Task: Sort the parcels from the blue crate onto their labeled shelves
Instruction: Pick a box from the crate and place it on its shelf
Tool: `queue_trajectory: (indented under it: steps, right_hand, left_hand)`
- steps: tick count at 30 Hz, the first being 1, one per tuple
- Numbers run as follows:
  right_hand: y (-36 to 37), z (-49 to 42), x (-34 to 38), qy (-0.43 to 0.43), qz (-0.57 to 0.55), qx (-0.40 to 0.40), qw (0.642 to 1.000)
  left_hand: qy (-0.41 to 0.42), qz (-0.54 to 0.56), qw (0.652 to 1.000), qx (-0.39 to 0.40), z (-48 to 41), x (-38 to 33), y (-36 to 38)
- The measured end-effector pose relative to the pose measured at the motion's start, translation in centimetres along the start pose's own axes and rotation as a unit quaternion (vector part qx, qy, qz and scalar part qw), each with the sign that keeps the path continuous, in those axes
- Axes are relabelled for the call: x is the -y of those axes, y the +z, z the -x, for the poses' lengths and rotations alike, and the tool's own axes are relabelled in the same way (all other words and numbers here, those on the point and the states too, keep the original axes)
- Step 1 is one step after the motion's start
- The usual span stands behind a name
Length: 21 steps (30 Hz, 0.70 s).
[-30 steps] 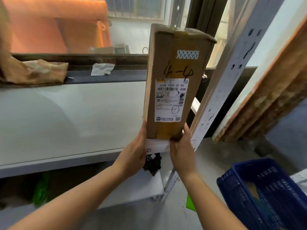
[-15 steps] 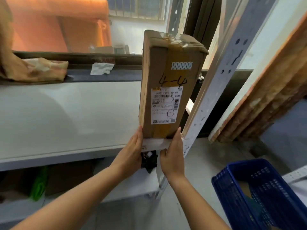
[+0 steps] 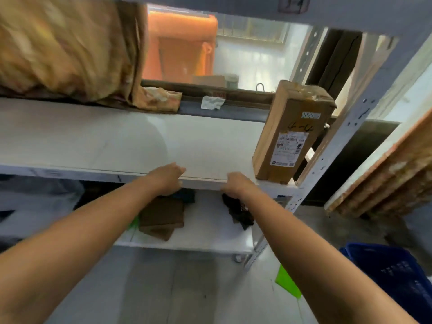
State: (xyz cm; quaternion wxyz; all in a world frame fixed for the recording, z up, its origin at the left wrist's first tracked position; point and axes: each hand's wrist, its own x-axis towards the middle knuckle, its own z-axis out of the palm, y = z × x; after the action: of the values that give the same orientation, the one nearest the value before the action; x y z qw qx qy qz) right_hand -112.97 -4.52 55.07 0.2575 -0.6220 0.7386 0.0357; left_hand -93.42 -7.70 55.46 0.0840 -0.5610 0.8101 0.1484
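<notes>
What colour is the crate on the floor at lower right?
The crate is blue, seen clearest in the head view.

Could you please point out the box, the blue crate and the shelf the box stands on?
box (image 3: pixel 288 146): head view, on its front label.
blue crate (image 3: pixel 392 270): head view, on its meshed wall.
shelf (image 3: pixel 105 141): head view, on its bare white board.
</notes>
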Motion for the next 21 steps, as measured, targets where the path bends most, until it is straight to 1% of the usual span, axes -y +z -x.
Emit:
queue_trajectory:
  steps: [4, 8, 10, 11, 13, 15, 18, 21]
  right_hand:
    - [0.0, 2.2, 13.0, -0.109, 0.087, 0.015, 0.990]
    - [3.2, 7.5, 29.1, -0.237, 0.167, 0.024, 0.957]
    - [5.9, 11.0, 37.2, -0.297, 0.191, 0.023, 0.935]
    - [7.9, 13.3, 41.9, -0.335, 0.211, 0.024, 0.918]
    - [10.5, 16.5, 47.5, -0.391, 0.234, 0.032, 0.890]
    - [14.9, 21.1, 54.4, -0.458, 0.239, 0.052, 0.855]
    - [21.3, 26.6, 61.4, -0.524, 0.251, 0.084, 0.809]
    - [27.1, 29.9, 65.3, -0.550, 0.300, 0.132, 0.768]
  left_hand:
    - [-0.092, 0.020, 0.995, -0.015, 9.6, 10.9, -3.2]
    - [-0.202, 0.027, 0.976, -0.073, 24.2, 22.9, -5.2]
    - [-0.270, 0.030, 0.957, -0.096, 32.0, 28.8, -5.2]
    - [-0.312, 0.024, 0.944, -0.106, 37.0, 31.9, -4.9]
    - [-0.363, 0.026, 0.923, -0.121, 43.4, 35.8, -4.3]
    - [-0.433, 0.013, 0.894, -0.117, 52.6, 40.2, -2.7]
    - [-0.518, 0.028, 0.846, -0.125, 63.2, 45.0, 0.7]
    - [-0.560, 0.073, 0.818, -0.113, 69.3, 47.4, 4.7]
